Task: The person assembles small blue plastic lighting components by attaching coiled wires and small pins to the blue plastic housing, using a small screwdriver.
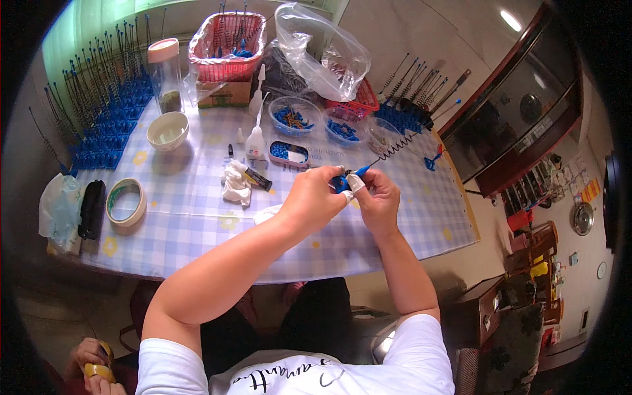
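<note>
My left hand [316, 195] and my right hand [376, 195] meet above the checked tablecloth [197, 217]. Together they pinch a small blue plastic piece [342, 181]. A thin metal rod with a coiled spring [394, 149] sticks out of it, up and to the right. White tape wraps a fingertip of my right hand. A crumpled white cloth [234, 182] and a small glue tube [258, 178] lie just left of my hands.
Rows of finished blue-based spring rods stand at the far left [99, 99] and far right [411, 99]. Clear tubs of blue parts [294, 118], a glue bottle [255, 141], a white bowl [167, 130], a tape roll [126, 202], red baskets [227, 43] and a plastic bag [326, 52] crowd the table.
</note>
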`<act>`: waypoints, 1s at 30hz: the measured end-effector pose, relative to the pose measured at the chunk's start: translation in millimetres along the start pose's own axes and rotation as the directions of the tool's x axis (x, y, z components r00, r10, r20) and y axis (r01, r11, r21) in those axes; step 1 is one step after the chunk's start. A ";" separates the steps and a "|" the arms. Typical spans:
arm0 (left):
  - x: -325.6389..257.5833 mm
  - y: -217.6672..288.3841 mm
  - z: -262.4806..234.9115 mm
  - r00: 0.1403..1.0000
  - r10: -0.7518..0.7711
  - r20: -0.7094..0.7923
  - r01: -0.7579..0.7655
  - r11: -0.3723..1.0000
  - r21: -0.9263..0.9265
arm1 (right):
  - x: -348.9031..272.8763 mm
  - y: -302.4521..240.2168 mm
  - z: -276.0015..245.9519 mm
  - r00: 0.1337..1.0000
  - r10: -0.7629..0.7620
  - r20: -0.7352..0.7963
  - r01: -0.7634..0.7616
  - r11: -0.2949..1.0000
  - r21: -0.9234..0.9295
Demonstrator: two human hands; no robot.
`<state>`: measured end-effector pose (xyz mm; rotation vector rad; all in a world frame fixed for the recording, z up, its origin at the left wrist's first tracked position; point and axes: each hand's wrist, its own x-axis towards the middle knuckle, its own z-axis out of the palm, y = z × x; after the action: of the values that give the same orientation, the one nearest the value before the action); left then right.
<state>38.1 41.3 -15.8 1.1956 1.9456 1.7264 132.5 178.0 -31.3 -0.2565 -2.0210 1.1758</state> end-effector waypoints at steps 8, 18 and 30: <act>4.6 -2.4 -7.8 0.994 -0.104 0.025 0.106 0.991 -0.079 | 0.8 -5.7 -2.3 0.996 -0.088 -0.030 0.086 0.995 -0.058; 6.1 -0.7 -8.7 0.990 -0.141 0.028 0.144 0.983 -0.117 | 3.7 2.1 -6.6 0.997 -0.010 -0.078 0.023 0.986 0.163; 5.3 -0.9 -4.9 0.986 -0.062 0.153 0.086 0.984 -0.157 | 1.4 2.0 -12.4 0.992 0.019 0.127 -0.052 0.964 0.262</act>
<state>31.2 41.8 -13.8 1.1433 1.7070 1.6727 139.8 187.9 -28.9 -0.0888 -1.9417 1.5000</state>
